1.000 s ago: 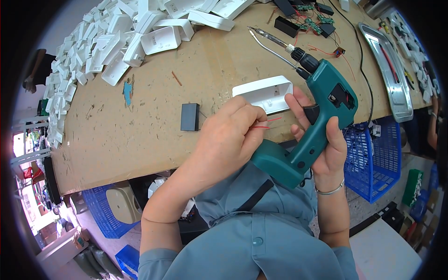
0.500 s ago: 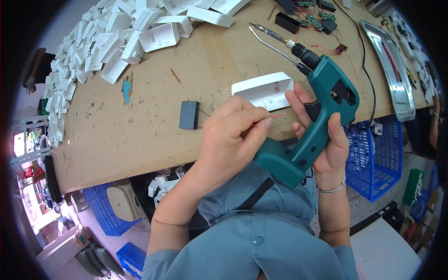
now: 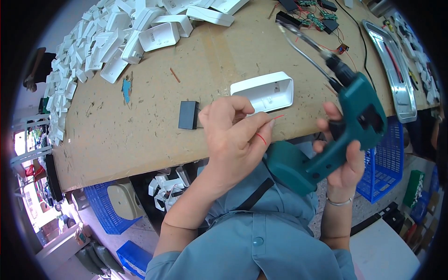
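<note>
left hand (image 3: 231, 133): fingers pinching a thin red wire (image 3: 268, 128) near the table edge | right hand (image 3: 343, 156): fingers wrapped around a green drill (image 3: 336, 140), held above the lap | white plastic case (image 3: 266, 91) just behind the hands | black block (image 3: 188, 115) beside it on the wooden table (image 3: 140, 130)

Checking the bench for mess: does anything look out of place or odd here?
Mostly the heap of white housings at the table's far left corner, tumbled at all angles. A blue scrap and a red sliver lie loose on the table.

Left hand (image 3: 233, 135) curled, fingers (image 3: 261, 128) pinched; right hand (image 3: 343, 154) clenched, palm up.
</note>
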`<state>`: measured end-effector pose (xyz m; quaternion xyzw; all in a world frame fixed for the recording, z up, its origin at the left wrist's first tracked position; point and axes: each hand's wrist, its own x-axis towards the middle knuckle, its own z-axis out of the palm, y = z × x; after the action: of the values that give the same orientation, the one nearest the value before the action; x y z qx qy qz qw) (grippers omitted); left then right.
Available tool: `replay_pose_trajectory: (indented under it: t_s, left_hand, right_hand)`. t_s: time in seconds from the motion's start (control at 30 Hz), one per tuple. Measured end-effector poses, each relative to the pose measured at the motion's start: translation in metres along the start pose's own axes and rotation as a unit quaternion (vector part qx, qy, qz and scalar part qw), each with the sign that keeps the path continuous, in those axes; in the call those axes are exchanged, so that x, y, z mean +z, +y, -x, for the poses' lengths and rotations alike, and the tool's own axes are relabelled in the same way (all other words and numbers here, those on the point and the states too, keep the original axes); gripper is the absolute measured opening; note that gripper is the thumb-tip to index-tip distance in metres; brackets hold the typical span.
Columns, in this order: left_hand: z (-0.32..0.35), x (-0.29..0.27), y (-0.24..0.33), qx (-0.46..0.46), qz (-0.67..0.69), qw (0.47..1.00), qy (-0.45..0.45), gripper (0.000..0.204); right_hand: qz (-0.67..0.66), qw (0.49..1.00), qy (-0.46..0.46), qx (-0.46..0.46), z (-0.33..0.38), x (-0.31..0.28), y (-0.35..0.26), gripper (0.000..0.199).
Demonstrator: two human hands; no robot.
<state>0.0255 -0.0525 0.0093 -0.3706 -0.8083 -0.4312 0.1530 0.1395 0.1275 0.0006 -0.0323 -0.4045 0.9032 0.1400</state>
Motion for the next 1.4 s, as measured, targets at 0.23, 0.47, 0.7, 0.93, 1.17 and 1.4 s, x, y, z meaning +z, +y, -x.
replay_pose_trajectory:
  t_s: [0.23, 0.47, 0.7, 0.93, 1.17, 1.4]
  left_hand:
    - [-0.008, 0.013, -0.004, 0.042, -0.093, 0.994, 0.047, 0.015]
    - [-0.016, 0.021, -0.009, 0.026, -0.116, 0.993, 0.025, 0.011]
    - [-0.028, 0.009, -0.005, 0.004, -0.098, 0.994, -0.036, 0.006]
    - [-0.039, -0.006, -0.013, 0.064, -0.102, 0.988, -0.101, 0.006]
    - [-0.028, 0.009, -0.024, 0.052, -0.041, 0.997, -0.049, 0.007]
    - [-0.027, 0.018, -0.025, 0.059, -0.041, 0.997, -0.028, 0.012]
  right_hand:
    - [0.236, 0.961, 0.125, -0.072, 0.058, 0.014, -0.026, 0.078]
    - [0.312, 0.934, 0.172, 0.029, 0.089, 0.025, -0.025, 0.075]
    - [0.269, 0.945, 0.162, 0.095, 0.094, 0.032, -0.012, 0.07]
    - [0.167, 0.971, 0.168, -0.027, 0.078, 0.025, 0.009, 0.072]
    - [0.188, 0.97, 0.151, -0.04, 0.076, 0.028, 0.013, 0.071]
    - [0.298, 0.942, 0.156, -0.001, 0.097, 0.033, 0.011, 0.069]
